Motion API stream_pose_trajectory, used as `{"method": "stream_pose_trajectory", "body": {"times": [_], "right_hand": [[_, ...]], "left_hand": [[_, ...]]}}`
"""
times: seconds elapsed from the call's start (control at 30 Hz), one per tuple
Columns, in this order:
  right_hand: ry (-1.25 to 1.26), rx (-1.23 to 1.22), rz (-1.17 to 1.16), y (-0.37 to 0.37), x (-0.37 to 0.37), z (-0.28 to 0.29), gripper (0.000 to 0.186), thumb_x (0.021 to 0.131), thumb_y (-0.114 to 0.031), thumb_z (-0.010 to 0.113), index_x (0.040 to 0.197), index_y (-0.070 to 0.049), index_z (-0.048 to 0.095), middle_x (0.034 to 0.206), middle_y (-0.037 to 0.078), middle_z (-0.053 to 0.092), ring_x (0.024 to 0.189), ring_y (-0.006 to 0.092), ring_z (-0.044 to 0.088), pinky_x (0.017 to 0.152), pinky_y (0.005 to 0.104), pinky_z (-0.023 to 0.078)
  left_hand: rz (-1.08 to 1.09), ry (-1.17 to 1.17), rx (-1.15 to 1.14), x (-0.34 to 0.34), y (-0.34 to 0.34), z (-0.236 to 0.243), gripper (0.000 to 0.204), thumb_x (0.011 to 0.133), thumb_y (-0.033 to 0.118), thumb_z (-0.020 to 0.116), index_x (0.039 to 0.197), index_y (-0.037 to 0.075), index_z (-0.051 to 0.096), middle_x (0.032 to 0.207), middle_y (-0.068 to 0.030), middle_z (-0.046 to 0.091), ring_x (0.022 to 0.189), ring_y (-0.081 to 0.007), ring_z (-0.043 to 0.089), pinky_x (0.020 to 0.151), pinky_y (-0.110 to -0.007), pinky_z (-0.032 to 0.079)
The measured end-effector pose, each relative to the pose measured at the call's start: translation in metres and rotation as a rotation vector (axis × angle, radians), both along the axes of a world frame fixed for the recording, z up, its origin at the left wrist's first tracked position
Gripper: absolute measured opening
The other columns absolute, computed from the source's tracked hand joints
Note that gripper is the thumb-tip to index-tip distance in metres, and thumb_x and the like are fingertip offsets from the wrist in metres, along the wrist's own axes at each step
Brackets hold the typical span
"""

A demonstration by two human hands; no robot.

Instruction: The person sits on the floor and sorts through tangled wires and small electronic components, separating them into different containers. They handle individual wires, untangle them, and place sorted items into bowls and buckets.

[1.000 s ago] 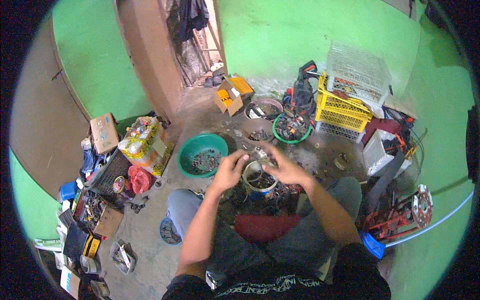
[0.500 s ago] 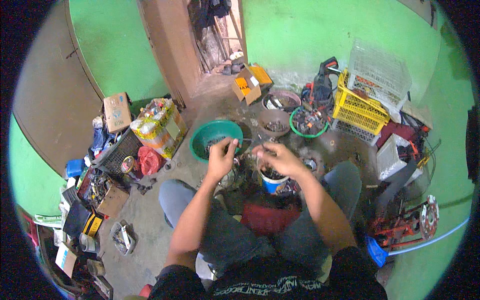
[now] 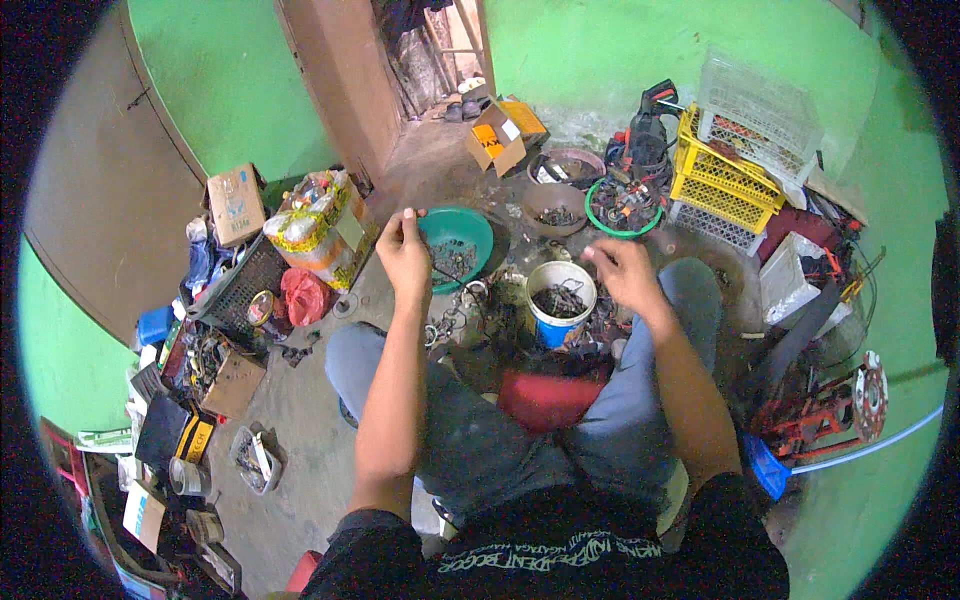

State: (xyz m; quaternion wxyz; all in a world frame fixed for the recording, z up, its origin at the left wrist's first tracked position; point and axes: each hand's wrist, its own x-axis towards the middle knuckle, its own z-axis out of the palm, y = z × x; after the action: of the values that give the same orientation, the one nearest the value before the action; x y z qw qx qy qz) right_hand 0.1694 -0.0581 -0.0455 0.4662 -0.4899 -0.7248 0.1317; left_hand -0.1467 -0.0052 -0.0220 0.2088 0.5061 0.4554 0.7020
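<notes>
My left hand [image 3: 405, 258] is raised at the left rim of a green basin [image 3: 480, 225], its thumb and fingers pinched. A small dark bit shows at the fingertips, too small to name. Small metal-looking parts lie in the basin. To the right, my right hand [image 3: 626, 278] hovers beside a white and blue bucket [image 3: 555, 330], fingers closed together; whatever they hold is too small to make out. Dark, thin scrap pieces [image 3: 560, 300] fill part of the bucket. Between basin and bucket lie loose rings and wires [image 3: 460, 312] on the floor.
Beyond the bucket stand a brown bowl [image 3: 553, 212] and a green-rimmed basket [image 3: 625, 228] of parts. Yellow crates [image 3: 725, 170] are stacked at right. An open carton [image 3: 500, 140] lies near the doorway. A dark crate [image 3: 235, 320] and a red bag [image 3: 304, 297] are at left.
My hands, close together over the area between basin and bucket before, have moved apart. The left went up and left, the right went right, uncovering the bucket's opening.
</notes>
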Motion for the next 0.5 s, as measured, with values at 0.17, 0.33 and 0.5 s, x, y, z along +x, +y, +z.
{"method": "stream_pose_trajectory", "body": {"times": [0.17,0.33,0.5], "right_hand": [[-0.271,0.200,-0.144,0.012,0.001,0.024,0.017,0.090,-0.014,0.067,0.094,0.002,0.071,0.089,0.018,0.064,0.082,0.0326,0.063,0.077,0.0397,0.049],[-0.077,0.022,0.018,0.029,-0.006,0.038,0.016,0.092,-0.009,0.063,0.104,0.001,0.065,0.078,0.011,0.062,0.068,0.0189,0.059,0.067,0.0337,0.048],[0.256,-0.210,0.185,0.039,-0.008,0.016,0.012,0.096,-0.011,0.059,0.102,-0.001,0.064,0.080,0.006,0.064,0.064,0.0127,0.057,0.060,0.0302,0.047]], "left_hand": [[-0.187,0.018,-0.165,0.007,-0.021,0.004,0.022,0.101,0.020,0.055,0.101,0.002,0.069,0.067,0.0012,0.054,0.058,-0.0060,0.045,0.051,-0.025,0.036],[-0.395,0.051,-0.313,0.018,-0.020,-0.009,0.024,0.102,0.016,0.053,0.109,0.001,0.070,0.073,-0.0022,0.059,0.059,-0.0088,0.054,0.054,-0.026,0.044],[-0.559,0.030,-0.321,0.054,-0.013,-0.008,0.022,0.100,0.011,0.056,0.115,-0.001,0.068,0.087,-0.0094,0.065,0.066,-0.0124,0.063,0.061,-0.028,0.052]]}}
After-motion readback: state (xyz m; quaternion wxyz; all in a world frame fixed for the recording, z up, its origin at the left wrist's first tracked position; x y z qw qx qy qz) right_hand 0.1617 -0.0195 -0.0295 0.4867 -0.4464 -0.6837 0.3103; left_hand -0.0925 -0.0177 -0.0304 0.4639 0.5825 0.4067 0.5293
